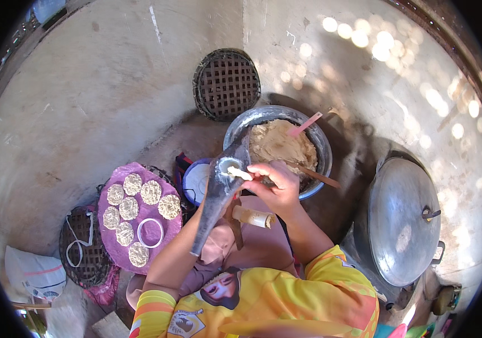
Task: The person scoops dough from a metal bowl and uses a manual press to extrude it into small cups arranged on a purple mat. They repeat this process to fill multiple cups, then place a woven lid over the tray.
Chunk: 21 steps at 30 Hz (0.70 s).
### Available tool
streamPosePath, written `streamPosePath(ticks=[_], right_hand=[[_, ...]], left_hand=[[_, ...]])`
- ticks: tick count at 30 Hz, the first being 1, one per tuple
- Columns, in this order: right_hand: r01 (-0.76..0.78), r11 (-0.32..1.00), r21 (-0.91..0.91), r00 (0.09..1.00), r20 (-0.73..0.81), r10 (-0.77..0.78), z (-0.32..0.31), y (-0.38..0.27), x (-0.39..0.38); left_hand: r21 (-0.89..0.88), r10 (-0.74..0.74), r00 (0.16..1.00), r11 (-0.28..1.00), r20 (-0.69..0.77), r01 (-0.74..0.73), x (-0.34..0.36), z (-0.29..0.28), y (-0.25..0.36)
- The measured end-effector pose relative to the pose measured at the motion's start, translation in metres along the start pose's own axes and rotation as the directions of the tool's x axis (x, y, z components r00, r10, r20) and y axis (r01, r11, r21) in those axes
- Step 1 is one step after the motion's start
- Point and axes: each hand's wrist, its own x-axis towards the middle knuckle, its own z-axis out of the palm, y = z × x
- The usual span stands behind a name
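Dough Strip Is Meeting the Opening!

The right hand [279, 183] is pinching a pale strip of dough [241, 173] between thumb and fingertips, right at the round opening [228, 164] in the dark press-like tool [210, 200]! The left forearm [174, 259] is disappearing behind it; its hand is hiding there, so I can't tell its grip. The smart play, I'm judging: keeping the tool steady, tucking the dough squarely in, smearing none on the rim. Beyond, the basin [326, 147] is holding plenty more!

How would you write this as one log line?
Right hand: pinching dough piece at gray holed tool | Purple tray: eight stringy rounds, white ring | Basin: dough
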Motion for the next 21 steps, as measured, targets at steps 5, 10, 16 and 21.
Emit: streamPosePath(ticks=[5, 10, 16, 21], right_hand=[[0.022, 0.987, 0.16, 0.999, 0.019, -0.025, -0.011, -0.01, 0.016], [0.098, 0.977, -0.191, 0.934, 0.357, -0.024, -0.018, -0.021, 0.015], [-0.057, 0.963, 0.262, 0.997, -0.037, 0.069, -0.047, 0.031, 0.003], [-0.493, 0.655, -0.573, 0.807, -0.02, 0.59, -0.075, 0.136, -0.029]], left_hand=[[-0.067, -0.142, 0.989, 0.987, 0.037, 0.144, -0.007, -0.001, -0.008], [-0.228, -0.163, 0.976, 0.954, 0.144, 0.193, -0.01, 0.005, -0.019], [-0.144, -0.189, 0.98, 0.97, 0.055, 0.195, -0.015, -0.006, -0.018], [0.06, -0.136, 0.991, 0.989, 0.013, 0.135, -0.027, -0.015, 0.004]])
